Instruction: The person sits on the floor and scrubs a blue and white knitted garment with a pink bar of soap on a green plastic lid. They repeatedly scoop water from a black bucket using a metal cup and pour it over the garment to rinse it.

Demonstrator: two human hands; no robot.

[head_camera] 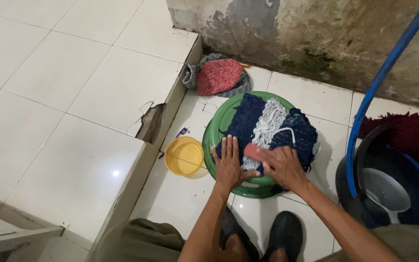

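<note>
Your left hand (pixel 229 162) lies flat, fingers spread and gripping nothing, pressing the near edge of the mat (pixel 267 128). Your right hand (pixel 283 165) has its fingers curled around a red brush (pixel 252 151), which touches the mat.

The mat sits at frame centre, draped over an upturned green basin (pixel 219 126) on the floor. It looks like a shaggy, knotted textile in dark blue with a pale stripe; judge it soft, floppy, probably heavy if wet, and not fragile. It may slide on the smooth plastic, so hold it down with a flat palm, or lift it by a bunched edge.

Count: one mat, one brush, one green basin, one yellow bowl (pixel 184 155) left of it, one red-and-grey cloth bundle (pixel 217 76) above, one dark bucket (pixel 394 179) at right with one scoop (pixel 383 190) inside, one blue hose (pixel 384 73).
</note>
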